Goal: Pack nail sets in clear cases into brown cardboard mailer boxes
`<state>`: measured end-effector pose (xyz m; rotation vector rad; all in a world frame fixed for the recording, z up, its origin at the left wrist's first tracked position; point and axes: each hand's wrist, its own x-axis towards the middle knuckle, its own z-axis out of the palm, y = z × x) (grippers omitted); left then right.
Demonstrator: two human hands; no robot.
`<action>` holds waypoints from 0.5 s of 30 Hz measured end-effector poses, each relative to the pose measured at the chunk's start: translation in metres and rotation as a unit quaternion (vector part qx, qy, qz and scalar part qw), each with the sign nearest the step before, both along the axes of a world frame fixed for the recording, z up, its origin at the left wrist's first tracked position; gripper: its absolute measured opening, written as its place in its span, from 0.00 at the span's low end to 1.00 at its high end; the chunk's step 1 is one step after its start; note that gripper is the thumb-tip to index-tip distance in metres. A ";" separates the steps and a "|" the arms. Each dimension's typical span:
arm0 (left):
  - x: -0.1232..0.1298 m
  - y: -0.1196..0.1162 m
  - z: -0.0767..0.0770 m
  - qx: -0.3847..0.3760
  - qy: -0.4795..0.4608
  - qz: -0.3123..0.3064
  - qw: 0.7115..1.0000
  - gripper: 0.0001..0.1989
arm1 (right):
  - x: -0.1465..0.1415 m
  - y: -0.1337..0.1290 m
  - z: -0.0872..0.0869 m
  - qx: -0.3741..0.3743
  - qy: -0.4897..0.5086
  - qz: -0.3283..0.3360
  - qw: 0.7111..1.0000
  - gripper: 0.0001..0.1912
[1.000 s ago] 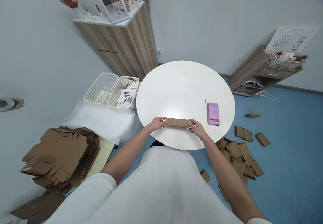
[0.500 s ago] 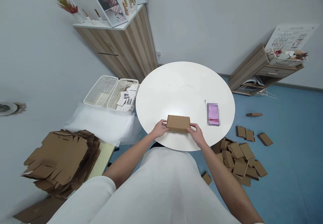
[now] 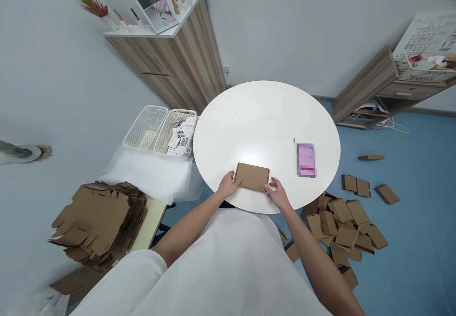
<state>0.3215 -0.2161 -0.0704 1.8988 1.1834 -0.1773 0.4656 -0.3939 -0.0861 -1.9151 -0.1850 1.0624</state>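
From this camera, I see the closed cardboard box point(image 3: 252, 177) near the close edge of the round white table point(image 3: 263, 121). My left hand point(image 3: 228, 186) pinches its left end; my right hand point(image 3: 278, 195) touches its right near corner, though I cannot tell how firmly. Light, level pressure at both ends should suit the thin card, avoiding crushed corners.

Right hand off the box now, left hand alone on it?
No, the right hand touches the cardboard box at its right end, opposite the left hand.
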 end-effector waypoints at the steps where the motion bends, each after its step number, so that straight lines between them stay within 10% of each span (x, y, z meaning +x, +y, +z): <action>1: -0.001 0.001 0.000 -0.001 -0.001 -0.003 1.000 0.32 | 0.000 0.000 0.002 0.003 0.019 0.004 1.000 0.37; 15: -0.005 0.000 -0.018 -0.054 -0.118 0.031 0.991 0.30 | -0.001 0.011 0.015 0.039 0.095 0.024 0.994 0.37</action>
